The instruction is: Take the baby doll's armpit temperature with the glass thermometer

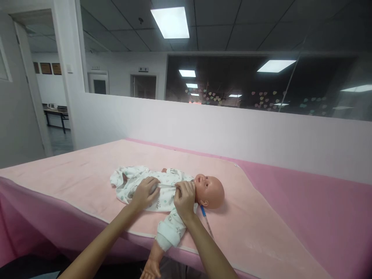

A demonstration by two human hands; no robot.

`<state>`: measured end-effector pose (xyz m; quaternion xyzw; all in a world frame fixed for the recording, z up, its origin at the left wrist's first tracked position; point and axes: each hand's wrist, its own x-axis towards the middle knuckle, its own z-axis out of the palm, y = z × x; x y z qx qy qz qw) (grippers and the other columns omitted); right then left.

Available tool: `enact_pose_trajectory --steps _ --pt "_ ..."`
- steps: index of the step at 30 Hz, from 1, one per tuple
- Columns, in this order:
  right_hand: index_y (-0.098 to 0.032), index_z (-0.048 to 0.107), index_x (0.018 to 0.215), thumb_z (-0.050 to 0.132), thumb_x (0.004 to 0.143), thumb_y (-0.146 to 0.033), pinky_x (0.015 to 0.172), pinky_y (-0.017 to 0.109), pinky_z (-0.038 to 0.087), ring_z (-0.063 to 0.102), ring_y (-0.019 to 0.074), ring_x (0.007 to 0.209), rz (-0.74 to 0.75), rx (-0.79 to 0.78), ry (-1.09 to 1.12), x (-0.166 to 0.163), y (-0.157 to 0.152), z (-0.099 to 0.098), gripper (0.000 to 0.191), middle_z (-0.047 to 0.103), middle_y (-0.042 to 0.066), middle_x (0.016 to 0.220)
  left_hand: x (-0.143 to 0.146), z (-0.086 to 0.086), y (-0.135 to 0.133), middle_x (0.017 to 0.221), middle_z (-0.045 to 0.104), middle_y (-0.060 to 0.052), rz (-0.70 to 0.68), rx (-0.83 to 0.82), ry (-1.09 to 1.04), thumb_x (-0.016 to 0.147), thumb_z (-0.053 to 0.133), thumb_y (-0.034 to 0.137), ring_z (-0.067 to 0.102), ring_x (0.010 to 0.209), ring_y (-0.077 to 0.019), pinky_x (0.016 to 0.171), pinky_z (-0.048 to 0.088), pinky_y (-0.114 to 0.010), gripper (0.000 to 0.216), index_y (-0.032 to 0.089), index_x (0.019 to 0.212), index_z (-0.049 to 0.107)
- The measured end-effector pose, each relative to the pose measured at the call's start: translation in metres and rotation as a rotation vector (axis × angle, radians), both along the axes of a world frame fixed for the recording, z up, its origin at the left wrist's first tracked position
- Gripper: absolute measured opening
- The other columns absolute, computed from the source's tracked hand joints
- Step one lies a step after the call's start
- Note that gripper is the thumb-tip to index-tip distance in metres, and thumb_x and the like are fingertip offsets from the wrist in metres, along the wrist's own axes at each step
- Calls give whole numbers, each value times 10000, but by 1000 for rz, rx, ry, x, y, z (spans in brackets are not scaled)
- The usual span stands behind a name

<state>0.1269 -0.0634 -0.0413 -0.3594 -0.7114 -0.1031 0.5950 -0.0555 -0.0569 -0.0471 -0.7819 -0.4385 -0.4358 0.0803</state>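
A baby doll [213,192] lies on its back with its head to the right, dressed in a white baby romper [167,202] with small green and dark prints. My left hand [146,193] rests over the doll's belly, fingers bent and closed on the romper's cloth. Near the doll's neck, my right hand [185,198] pinches the romper's front. A fold of cloth stretches taut between both hands; the fastening, if any, is hidden under my fingers. One doll arm [157,254] sticks out of its sleeve past the table's near edge, below my right wrist.
A pale pink pad [255,232] covers the table over a darker pink cloth [290,193]. A thin blue-ended stick or cord [203,211] lies by the doll's head, partly behind my right forearm. A white wall [232,131] with a window stands behind; an open doorway is at left.
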Motion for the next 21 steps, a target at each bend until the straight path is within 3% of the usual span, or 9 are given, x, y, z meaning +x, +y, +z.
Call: enact_pose_trajectory --steps 4,17,21 --pt "-183 549 739 397 761 -65 720 311 327 470 164 713 2 -16 4 0 1 -1 193 585 20 740 -9 -5 -1 905 598 -73 -54 -23 -72 823 412 255 535 856 -226 763 410 -347 165 191 892 547" --pt "-181 549 725 399 741 -56 705 294 330 470 160 713 4 -55 -5 0 0 -1 196 573 18 729 -3 -7 3 855 639 -61 8 -19 -170 862 354 258 577 810 -206 735 435 -319 251 187 907 590" --pt "-182 543 720 404 732 -49 720 297 326 476 158 712 3 -37 -10 0 2 -1 194 580 13 727 -2 -4 0 852 630 -54 -33 -37 -111 846 433 321 570 821 -207 739 430 -317 224 195 935 594"
